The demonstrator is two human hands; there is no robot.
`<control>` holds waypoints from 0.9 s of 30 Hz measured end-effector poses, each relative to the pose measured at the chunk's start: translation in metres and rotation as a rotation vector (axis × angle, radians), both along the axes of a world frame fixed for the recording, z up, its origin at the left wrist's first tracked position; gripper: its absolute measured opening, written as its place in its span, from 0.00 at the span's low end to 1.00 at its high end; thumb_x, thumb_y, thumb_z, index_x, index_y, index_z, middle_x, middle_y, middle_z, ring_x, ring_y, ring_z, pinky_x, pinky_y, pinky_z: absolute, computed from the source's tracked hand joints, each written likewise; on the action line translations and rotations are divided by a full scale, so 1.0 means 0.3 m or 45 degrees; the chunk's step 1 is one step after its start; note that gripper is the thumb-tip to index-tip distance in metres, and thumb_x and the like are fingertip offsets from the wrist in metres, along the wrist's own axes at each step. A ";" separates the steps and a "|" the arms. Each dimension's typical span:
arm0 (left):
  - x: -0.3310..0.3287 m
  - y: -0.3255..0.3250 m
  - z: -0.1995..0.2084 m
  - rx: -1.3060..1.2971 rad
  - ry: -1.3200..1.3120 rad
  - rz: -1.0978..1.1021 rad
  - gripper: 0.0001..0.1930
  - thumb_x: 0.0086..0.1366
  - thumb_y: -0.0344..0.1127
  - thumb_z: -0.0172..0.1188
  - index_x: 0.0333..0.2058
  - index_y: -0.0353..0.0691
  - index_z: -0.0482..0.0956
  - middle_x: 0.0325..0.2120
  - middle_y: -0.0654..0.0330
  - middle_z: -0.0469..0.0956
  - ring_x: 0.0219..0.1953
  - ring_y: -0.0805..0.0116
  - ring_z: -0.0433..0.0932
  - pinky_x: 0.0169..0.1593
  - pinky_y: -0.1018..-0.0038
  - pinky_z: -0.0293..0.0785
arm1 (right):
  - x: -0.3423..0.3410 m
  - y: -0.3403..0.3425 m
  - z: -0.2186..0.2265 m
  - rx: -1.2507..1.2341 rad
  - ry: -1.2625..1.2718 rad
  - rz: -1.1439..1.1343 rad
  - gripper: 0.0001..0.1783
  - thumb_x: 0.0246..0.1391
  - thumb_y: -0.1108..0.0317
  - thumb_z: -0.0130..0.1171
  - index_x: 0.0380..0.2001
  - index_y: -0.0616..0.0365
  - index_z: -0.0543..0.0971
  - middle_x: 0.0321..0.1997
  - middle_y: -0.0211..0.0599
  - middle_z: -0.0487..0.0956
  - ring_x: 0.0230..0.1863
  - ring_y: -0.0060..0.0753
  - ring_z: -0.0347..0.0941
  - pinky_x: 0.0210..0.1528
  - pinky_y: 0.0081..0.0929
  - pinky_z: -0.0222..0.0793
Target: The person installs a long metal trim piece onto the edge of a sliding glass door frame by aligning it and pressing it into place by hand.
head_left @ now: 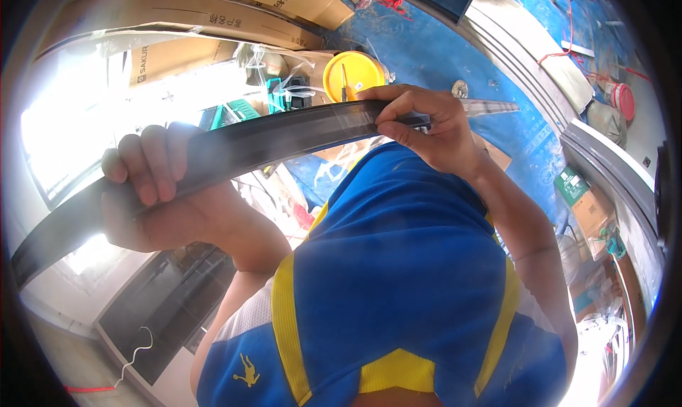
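Note:
A long, dark grey strip [284,140] with a smooth face is held up across my chest, its left end running to the edge of the picture. My left hand [160,190] is wrapped round it, fingers over the top edge and thumb side below. Close to the right end, my right hand [430,126] pinches the strip between thumb and fingers. A pointed, clear piece that looks like plastic film [491,107] sticks out beyond the right hand; whether it is joined to the strip is hidden.
Behind the strip stands a yellow round bucket lid [355,73] with a screwdriver [344,83] on it. Large cardboard boxes [185,9] line the far left. Blue sheeting [440,59] covers the floor. A red bucket [622,102] and a green-and-brown box [586,197] are on the right.

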State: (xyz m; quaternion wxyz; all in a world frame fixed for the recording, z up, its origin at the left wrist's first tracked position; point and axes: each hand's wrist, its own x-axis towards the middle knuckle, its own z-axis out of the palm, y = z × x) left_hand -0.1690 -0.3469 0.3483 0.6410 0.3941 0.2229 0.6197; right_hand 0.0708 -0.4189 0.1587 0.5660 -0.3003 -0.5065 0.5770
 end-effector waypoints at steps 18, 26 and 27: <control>0.043 -0.062 -0.014 -0.005 -0.089 -0.022 0.10 0.65 0.40 0.54 0.35 0.39 0.74 0.20 0.67 0.64 0.24 0.76 0.61 0.34 0.74 0.57 | 0.005 0.003 0.089 -0.207 0.032 0.218 0.09 0.51 0.77 0.70 0.34 0.61 0.79 0.50 0.44 0.84 0.54 0.33 0.80 0.58 0.30 0.75; 0.035 -0.073 -0.046 -0.013 -0.088 0.021 0.11 0.65 0.42 0.52 0.35 0.39 0.74 0.20 0.67 0.63 0.25 0.76 0.60 0.33 0.73 0.57 | 0.019 -0.021 0.134 0.140 -0.538 0.015 0.08 0.52 0.76 0.69 0.32 0.57 0.78 0.52 0.41 0.84 0.54 0.43 0.81 0.66 0.44 0.65; 0.036 -0.072 -0.048 -0.009 -0.072 0.041 0.11 0.65 0.42 0.52 0.35 0.40 0.74 0.20 0.67 0.63 0.24 0.76 0.60 0.33 0.73 0.57 | 0.016 -0.020 0.129 0.231 -0.623 -0.038 0.08 0.52 0.75 0.67 0.34 0.57 0.78 0.50 0.41 0.84 0.51 0.45 0.80 0.61 0.44 0.68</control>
